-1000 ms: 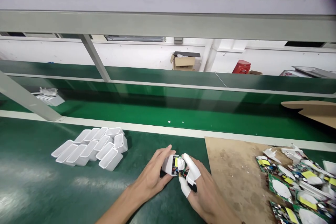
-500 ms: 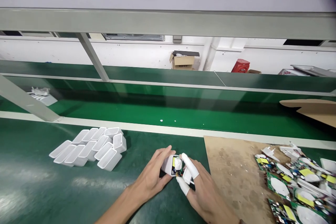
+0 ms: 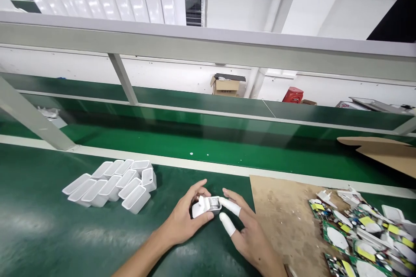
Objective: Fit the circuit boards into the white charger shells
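Observation:
A small white plastic housing (image 3: 208,206), with a white piece on top, lies in my left hand (image 3: 183,220), whose fingers and thumb are wrapped round its left end. My right hand (image 3: 248,229) is at the housing's right end, with white covers on its thumb and index finger. Those two covered fingertips are apart and near or against the end of the housing; whether they touch it is hard to tell. Several open white housings (image 3: 97,191) stand grouped on the green table (image 3: 42,233) to the left.
Circuit boards with yellow tape and white parts (image 3: 364,233) are heaped on a brown sheet (image 3: 286,225) at the right. Behind the table run a green channel (image 3: 162,140) and a metal frame (image 3: 195,37). Cardboard (image 3: 383,151) lies at the far right.
The housing has been turned in my hands; the circuit parts that showed inside it are no longer visible. My right hand's fingers have spread. The camera view has tilted.

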Available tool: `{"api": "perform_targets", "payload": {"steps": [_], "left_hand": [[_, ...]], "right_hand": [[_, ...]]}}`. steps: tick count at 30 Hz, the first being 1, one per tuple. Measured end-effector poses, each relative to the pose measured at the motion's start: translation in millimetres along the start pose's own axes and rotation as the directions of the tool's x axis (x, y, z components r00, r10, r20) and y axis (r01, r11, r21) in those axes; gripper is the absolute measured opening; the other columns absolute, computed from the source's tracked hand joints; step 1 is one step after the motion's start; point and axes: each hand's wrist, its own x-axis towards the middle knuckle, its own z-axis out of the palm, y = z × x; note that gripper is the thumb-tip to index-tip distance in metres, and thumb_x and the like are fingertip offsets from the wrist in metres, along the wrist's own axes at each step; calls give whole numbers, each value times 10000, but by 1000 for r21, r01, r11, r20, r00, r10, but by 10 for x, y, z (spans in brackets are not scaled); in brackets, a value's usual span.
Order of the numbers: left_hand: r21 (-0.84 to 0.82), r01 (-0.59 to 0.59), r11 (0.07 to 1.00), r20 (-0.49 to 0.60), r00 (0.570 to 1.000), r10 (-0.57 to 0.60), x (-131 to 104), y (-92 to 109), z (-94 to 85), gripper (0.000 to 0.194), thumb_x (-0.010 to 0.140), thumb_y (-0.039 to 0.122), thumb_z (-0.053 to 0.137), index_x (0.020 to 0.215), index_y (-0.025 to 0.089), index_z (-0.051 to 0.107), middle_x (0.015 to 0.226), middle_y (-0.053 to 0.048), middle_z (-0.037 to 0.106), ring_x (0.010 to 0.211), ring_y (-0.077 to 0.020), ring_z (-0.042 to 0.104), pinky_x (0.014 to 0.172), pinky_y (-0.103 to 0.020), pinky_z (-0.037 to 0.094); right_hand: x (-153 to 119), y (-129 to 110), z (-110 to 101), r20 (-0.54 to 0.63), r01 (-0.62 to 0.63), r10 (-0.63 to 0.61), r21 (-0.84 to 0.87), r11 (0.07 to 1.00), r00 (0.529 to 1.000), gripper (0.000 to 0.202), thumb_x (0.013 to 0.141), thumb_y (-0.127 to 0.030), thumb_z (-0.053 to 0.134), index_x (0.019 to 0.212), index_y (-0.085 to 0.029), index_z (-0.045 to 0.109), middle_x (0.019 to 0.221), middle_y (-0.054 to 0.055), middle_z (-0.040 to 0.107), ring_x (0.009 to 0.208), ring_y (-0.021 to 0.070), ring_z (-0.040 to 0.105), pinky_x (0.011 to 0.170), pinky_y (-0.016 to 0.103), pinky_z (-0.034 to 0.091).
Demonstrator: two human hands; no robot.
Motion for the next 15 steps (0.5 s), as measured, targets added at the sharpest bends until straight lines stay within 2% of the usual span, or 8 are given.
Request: {"api": "perform_targets", "payload": {"steps": [2, 5, 8, 12, 14, 15], "left_hand": [[-84, -4, 996, -21, 1000, 2, 30, 21, -20, 565, 1015, 382, 677, 1541, 317, 483, 1218, -71, 687, 1080, -231, 715, 961, -390, 606], [-115, -54, 992, -26, 998, 51, 41, 34, -32, 495, 1050, 433, 621, 1525, 311, 555, 1249, -91, 679, 1175, -259, 690, 1042, -444, 574], [-99, -51, 994, -20, 999, 49, 14, 1, -31, 641, 995, 510, 700, 1580, 345, 498, 1351, -107, 672, 1248, -290, 674, 1101, -498, 544], [-134, -39, 990, -57, 998, 31, -35, -63, -16, 1043, 802, 664, 841, 1662, 358, 336, 1499, -140, 624, 1342, -346, 638, 1165, -544, 498], [-135, -67, 989, -72, 996, 57, -44, -65, 1, 1107, 770, 661, 869, 1671, 367, 296, 1504, -136, 624, 1333, -342, 644, 1158, -530, 509], [-120, -79, 990, -76, 995, 71, -43, -55, 11, 1077, 789, 621, 878, 1665, 372, 302, 1483, -127, 640, 1303, -328, 662, 1140, -514, 527]], "right_hand": [[50, 11, 82, 51, 51, -51, -14, 999, 997, 479, 1037, -233, 615, 1505, -330, 570, 1580, 109, 561, 1429, 288, 584, 1168, 479, 529], [138, -16, 140, 97, 154, -153, -4, 988, 983, 491, 1045, -168, 567, 1516, -302, 562, 1463, 122, 649, 1293, 259, 685, 1074, 406, 599], [163, -44, 108, 62, 201, -199, -33, 979, 978, 494, 1049, -110, 502, 1508, -286, 558, 1325, 116, 695, 1117, 230, 747, 942, 347, 651], [126, -75, 14, 0, 206, -207, -79, 975, 978, 520, 1033, -88, 519, 1508, -299, 544, 1330, 117, 680, 1130, 242, 739, 949, 352, 650], [117, -87, -7, 34, 201, -198, -117, 973, 980, 510, 1025, -91, 518, 1481, -310, 576, 1309, 103, 696, 1092, 239, 754, 914, 334, 663], [117, -89, -7, 62, 197, -190, -136, 971, 980, 501, 1021, -94, 514, 1465, -313, 593, 1290, 96, 708, 1055, 235, 765, 887, 324, 670]]}}
